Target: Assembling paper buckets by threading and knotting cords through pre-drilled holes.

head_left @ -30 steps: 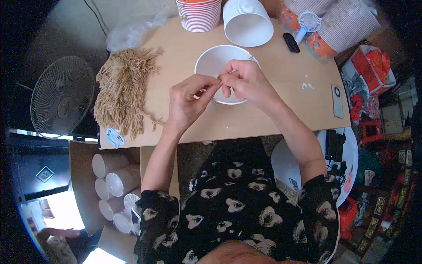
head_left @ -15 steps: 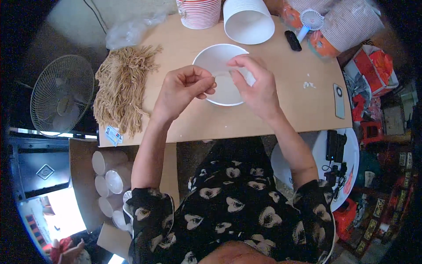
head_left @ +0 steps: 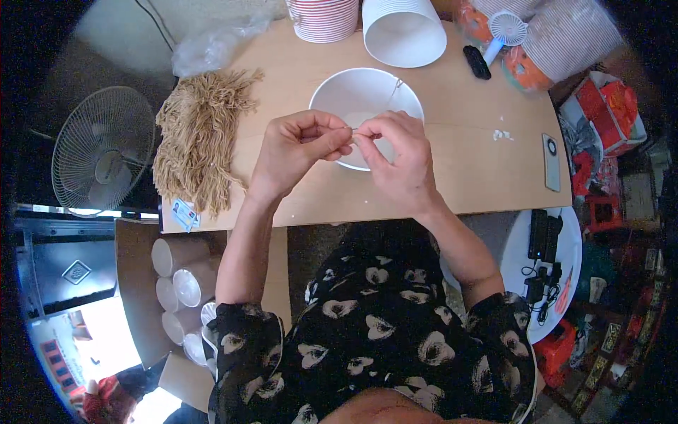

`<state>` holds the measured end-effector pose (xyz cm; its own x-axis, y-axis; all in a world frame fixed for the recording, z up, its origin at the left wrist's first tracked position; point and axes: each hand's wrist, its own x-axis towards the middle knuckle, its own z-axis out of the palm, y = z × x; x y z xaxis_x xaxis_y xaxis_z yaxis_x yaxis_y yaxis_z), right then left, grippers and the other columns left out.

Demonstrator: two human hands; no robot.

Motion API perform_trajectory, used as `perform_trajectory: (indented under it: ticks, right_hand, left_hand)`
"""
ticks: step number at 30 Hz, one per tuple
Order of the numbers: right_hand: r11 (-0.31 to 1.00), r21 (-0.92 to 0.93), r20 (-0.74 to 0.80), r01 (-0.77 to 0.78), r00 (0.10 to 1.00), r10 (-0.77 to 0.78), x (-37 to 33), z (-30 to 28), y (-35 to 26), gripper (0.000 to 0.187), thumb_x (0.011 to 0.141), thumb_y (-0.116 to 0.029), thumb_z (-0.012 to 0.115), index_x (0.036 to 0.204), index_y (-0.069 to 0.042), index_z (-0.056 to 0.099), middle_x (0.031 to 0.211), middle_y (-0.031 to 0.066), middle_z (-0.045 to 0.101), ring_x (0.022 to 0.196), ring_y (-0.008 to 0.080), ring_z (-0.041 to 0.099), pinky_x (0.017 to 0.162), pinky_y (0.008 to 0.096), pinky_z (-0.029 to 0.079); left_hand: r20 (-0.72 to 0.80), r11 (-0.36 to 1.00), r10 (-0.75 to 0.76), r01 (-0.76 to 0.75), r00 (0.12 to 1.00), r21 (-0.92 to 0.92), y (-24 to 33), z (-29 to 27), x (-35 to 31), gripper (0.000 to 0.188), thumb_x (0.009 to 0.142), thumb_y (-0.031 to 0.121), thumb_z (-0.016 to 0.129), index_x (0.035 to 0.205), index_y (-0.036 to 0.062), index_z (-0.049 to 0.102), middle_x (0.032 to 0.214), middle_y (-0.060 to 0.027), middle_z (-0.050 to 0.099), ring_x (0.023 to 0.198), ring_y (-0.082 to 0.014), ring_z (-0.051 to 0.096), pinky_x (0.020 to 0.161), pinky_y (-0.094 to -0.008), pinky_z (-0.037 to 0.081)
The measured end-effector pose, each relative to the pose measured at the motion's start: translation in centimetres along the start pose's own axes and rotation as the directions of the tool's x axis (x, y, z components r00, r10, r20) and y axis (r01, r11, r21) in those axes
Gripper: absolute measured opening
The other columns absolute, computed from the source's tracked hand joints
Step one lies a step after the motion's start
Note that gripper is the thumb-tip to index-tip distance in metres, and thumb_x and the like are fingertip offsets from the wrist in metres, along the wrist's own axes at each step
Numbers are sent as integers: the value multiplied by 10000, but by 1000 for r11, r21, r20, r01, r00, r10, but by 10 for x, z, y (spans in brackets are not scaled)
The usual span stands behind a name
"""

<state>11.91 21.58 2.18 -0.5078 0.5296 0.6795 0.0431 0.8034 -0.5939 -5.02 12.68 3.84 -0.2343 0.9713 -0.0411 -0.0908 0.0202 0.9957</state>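
Note:
My left hand (head_left: 300, 150) and my right hand (head_left: 401, 157) meet fingertip to fingertip over a white round bucket (head_left: 335, 88). Thumb and forefinger are pinched together on each hand. Whatever lies between the fingertips is too small to make out. The bucket stands on the table with its mouth up, and the hands cover part of it. A thin string (head_left: 397, 86) hangs at its far right rim. To the left of my left hand lies a heap of beige cords (head_left: 200, 141).
Behind stand a striped bucket stack (head_left: 323, 20) and white nested buckets (head_left: 404, 37) on their side. At right are a handheld fan (head_left: 508, 28), a black object (head_left: 477, 62), small white bits (head_left: 501, 134) and a phone (head_left: 551, 162). Cards (head_left: 185, 215) lie front left, near a standing fan (head_left: 106, 152).
My right hand has come left and down, closing its spread fingers into a pinch against my left fingertips. The string at the bucket's rim now shows. My left hand stays pinched.

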Motion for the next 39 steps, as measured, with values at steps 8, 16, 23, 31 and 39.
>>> perform_trajectory:
  ticks: [8,16,23,31,39]
  right_hand:
    - [939,213,186,-269,955,231,4,-7,-3,76,862,-25,682,904,20,638,819,45,641,794,133,589,767,283,479]
    - [938,221,179,-267,957,230,4,-6,-3,68,821,5,682,873,24,642,802,110,670,760,198,632,720,325,504]
    - [906,241,226,-347,928,295,9,-9,-5,74,862,-20,659,904,41,661,814,78,682,786,144,621,749,298,505]
    - [858,272,307,-436,884,352,14,-13,-4,112,886,-87,684,904,24,688,828,17,681,795,79,590,767,252,481]
    - [818,331,331,-471,870,367,14,-19,-9,131,902,-105,662,943,13,702,858,21,696,818,87,613,779,254,485]
  left_hand:
    - [35,1000,16,-15,999,-15,-1,-1,-1,145,915,56,684,1010,-54,670,898,-97,713,823,-145,702,756,-246,579]
    - [26,998,-1,3,1000,-56,-4,-1,-2,154,903,53,693,1016,-47,663,922,-114,706,825,-179,705,784,-289,588]
    - [-4,998,69,-69,998,-16,-6,8,-4,124,879,15,691,979,-58,679,902,-95,717,837,-141,704,780,-248,578]
    - [-55,986,159,-156,986,65,-13,15,-11,90,874,2,701,951,-44,693,889,-66,716,826,-107,690,748,-231,574]
    - [-29,990,125,-127,992,-66,-17,10,-10,111,894,30,694,971,-49,688,882,-86,717,822,-130,702,742,-241,574]
